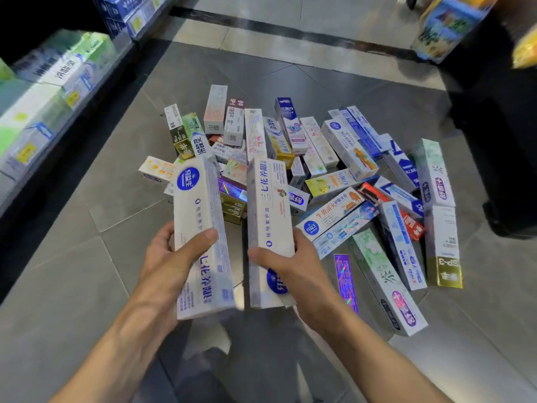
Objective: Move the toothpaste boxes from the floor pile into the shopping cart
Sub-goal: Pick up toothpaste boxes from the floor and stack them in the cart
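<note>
Gripping | left hand (171,257): white box (200,228) | right hand (293,266): second white box (268,225)

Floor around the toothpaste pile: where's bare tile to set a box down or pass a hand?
Bare floor runs left of the pile, between it and the shelf. More bare tile lies beyond the pile, up to the dark floor stripe. Crowded: the pile's centre and right, boxes overlapping. Left hand and right hand each hold a white box.
</note>
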Tool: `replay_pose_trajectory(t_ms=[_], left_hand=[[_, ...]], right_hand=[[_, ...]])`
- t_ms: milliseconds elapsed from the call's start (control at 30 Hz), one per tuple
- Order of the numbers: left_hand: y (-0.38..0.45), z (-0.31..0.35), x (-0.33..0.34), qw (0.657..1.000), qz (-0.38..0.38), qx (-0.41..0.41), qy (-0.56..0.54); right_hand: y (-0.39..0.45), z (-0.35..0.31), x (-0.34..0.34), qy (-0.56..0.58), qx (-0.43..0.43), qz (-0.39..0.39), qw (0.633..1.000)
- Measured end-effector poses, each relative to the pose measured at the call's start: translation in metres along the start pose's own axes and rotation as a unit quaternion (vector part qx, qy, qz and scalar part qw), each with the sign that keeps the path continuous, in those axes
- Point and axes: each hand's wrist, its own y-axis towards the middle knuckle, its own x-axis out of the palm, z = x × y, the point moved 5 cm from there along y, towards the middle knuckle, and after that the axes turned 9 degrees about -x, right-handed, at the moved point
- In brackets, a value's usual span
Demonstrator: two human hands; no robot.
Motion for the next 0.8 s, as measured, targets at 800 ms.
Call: replay_pose_trajectory(t_ms=[800], left_hand=[[-0.503, 0.473, 0.215, 0.979, -0.171, 0.088, 0.064]], right_hand=[[-0.349, -0.634, -0.112, 0.03, -0.084, 0.112, 0.99]])
